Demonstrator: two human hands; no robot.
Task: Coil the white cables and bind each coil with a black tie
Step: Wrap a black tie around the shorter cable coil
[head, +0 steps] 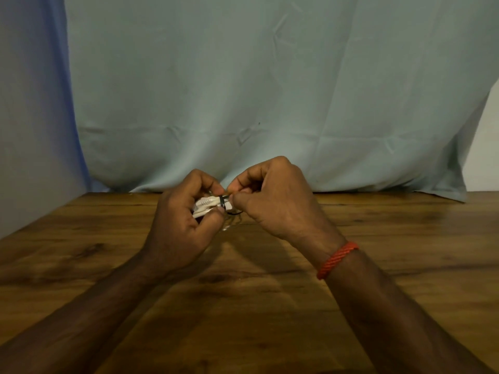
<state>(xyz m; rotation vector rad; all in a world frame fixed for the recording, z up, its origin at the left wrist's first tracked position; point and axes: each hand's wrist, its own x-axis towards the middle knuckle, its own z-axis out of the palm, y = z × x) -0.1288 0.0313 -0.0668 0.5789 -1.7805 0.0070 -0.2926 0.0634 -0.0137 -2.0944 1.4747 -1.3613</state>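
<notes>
- Coil of white cable: we are binding it, holding it just above the table between both hands. The coiling of this one looks done, and the tie is already lying round it once.
- Nearest us, both forearms are reaching forward over the table, the right one wearing a red band at the wrist.
- The left hand is gripping the coil, with fingers and thumb curling round it.
- The right hand is meeting it from the other side. Thumb and forefinger are pinching the tie's free end right beside the coil, and the other fingers are folding toward the palm.
- A loose black loop is hanging just under the pinch, so we are judging the tie not yet drawn tight.
- Next, as we are reading it, the end is needing a snug pull or twist while the left hand is clamping the turns. A slack grip could let them spring apart.
- Behind the hands, a pale cloth is hanging down to the table's far edge.
- We cannot tell how many cables remain.
</notes>
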